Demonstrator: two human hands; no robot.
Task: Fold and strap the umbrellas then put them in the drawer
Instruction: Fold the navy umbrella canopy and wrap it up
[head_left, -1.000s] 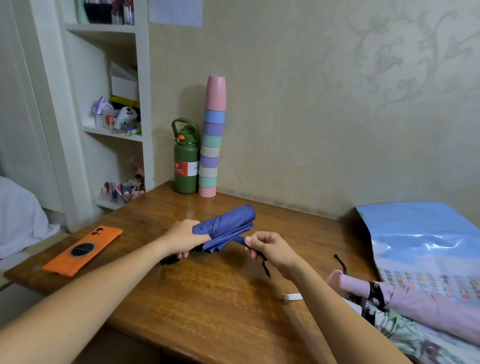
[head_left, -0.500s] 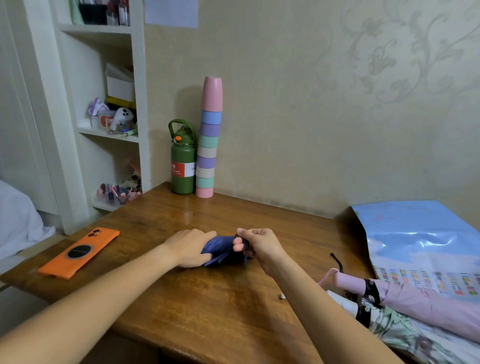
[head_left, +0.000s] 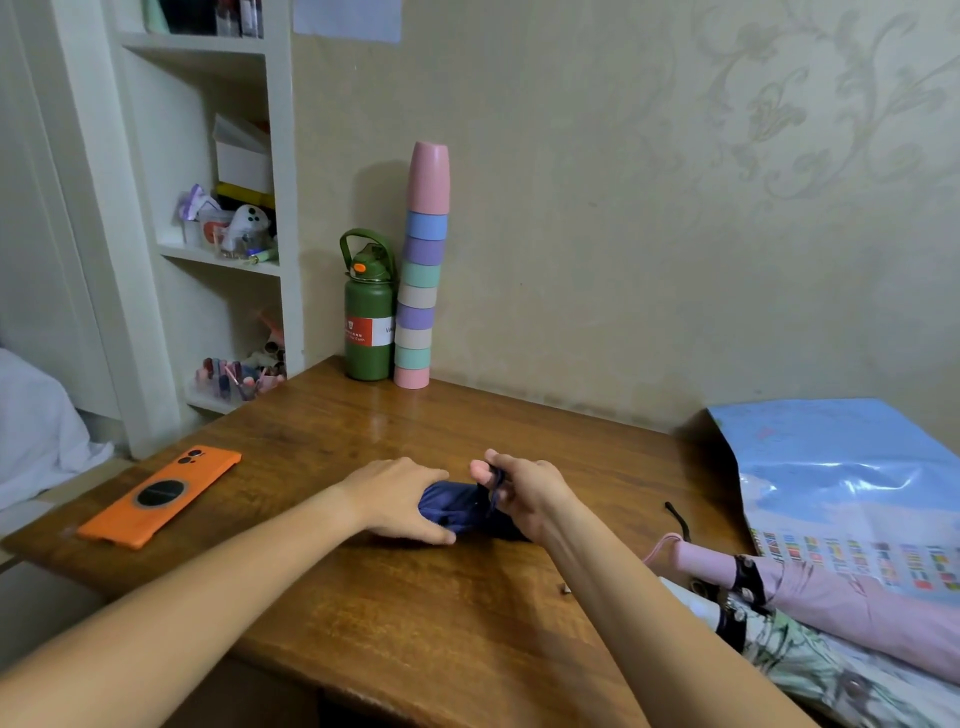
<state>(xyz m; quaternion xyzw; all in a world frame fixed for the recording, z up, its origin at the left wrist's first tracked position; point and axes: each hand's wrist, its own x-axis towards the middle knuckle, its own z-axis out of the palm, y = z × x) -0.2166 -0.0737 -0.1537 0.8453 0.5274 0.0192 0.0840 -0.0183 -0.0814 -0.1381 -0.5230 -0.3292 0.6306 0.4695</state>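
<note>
Lowered onto the surface within the last second: blue umbrella, a moment ago held up and angled toward the wall, now lying flat between both hands. Left hand curled over its near end, grip closed round the bundled fabric and pinning it down. Right hand drawn in close, thumb and fingers pinching the thin dark strap and lifting it over the roll; grip tight on that strap alone. Judged as the strapping step on this one: folds gathered, band being pulled round, fastening not yet seen shut. Still loose-looking fabric under the left palm, so likely to spring open if that hold eases. Pink umbrella and patterned umbrella resting at the right edge, straps apparently snapped. No drawer visible anywhere in view
</note>
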